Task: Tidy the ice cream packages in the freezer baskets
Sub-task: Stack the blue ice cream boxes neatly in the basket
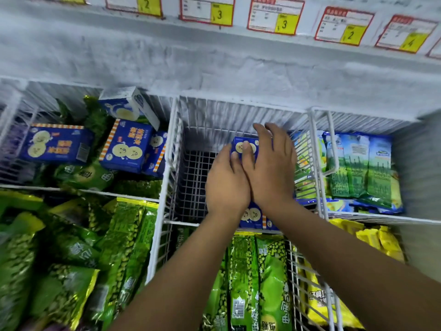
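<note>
1. The head camera looks down into a freezer with white wire baskets.
2. The middle basket (193,182) holds a blue box (244,146) with round yellow faces printed on it. The box lies in the right part of this basket, near the far wall.
3. The right hand (272,168) lies over the blue box. Its fingers are nearly straight and reach past the far edge, and its thumb rests on the printed top.
4. The left hand (226,185) is just beside the right hand and touches it. Its fingertips bend onto the near left edge of the box. It cannot be told whether this hand really grips the box.
5. A second blue box (253,216) shows under the wrists, at the near side of the same basket.
6. The left basket (14,96) contains more blue boxes (124,145), lying in different directions on green packets (83,175).
7. The right basket (319,130) holds blue and green packets (358,163).
8. In the near baskets there are green pea packets (260,283) and, to the right, yellow packets (317,304).
9. Price labels (274,15) hang above the frosty freezer wall (214,68).
</note>
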A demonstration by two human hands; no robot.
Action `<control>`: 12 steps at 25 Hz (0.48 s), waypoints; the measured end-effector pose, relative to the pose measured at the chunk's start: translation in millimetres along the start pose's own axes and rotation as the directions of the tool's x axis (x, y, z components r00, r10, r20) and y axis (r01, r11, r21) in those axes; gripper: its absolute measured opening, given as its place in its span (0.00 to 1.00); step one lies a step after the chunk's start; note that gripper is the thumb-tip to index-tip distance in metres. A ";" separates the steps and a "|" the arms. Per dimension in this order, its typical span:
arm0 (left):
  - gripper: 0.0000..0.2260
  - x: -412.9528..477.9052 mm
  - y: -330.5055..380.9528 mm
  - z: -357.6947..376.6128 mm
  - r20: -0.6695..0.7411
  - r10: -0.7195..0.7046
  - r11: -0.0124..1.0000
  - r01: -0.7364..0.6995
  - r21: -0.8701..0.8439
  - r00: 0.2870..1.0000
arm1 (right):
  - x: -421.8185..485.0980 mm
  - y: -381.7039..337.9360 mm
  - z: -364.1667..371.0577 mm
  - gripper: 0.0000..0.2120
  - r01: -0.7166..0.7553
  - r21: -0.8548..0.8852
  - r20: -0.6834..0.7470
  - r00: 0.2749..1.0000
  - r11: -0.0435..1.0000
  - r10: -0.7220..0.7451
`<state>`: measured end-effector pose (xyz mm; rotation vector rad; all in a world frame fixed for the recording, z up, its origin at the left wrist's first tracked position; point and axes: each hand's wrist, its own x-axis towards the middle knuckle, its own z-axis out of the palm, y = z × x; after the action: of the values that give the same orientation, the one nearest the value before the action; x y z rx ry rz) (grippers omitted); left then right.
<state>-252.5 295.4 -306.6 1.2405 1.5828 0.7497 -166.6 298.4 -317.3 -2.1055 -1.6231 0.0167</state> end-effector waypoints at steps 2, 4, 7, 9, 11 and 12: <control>0.16 -12.7 19.9 -37.2 -0.089 0.164 0.986 -0.164 0.013 0.982 | -0.4 -35.9 -18.3 0.20 0.019 0.058 -0.039 0.999 0.998 -0.017; 0.19 -20.7 33.0 -72.7 -0.139 0.341 0.940 -0.334 0.072 0.930 | -1.0 -68.2 -26.6 0.20 0.046 0.102 -0.056 0.998 0.994 -0.040; 0.21 -13.0 31.1 -136.4 -0.226 0.478 0.873 -0.430 0.231 0.849 | -2.4 -131.8 -24.8 0.18 0.122 0.198 -0.042 0.992 0.973 -0.116; 0.19 0.7 18.2 -177.2 -0.334 0.445 0.889 -0.365 0.276 0.831 | -5.4 -172.7 -15.8 0.18 0.138 0.259 0.056 0.986 0.956 -0.158; 0.15 25.1 -5.6 -209.7 -0.402 0.298 0.930 -0.168 0.327 0.866 | -8.7 -205.0 2.2 0.22 0.080 0.262 0.265 0.952 0.962 -0.152; 0.16 38.3 -17.5 -220.4 -0.401 0.180 0.921 -0.011 0.390 0.898 | -9.5 -213.7 14.3 0.26 0.034 0.226 0.360 0.926 0.973 -0.116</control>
<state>-465.0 345.8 -255.4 1.5150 2.1177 0.8485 -367.8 333.9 -252.4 -1.9516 -1.8180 0.5751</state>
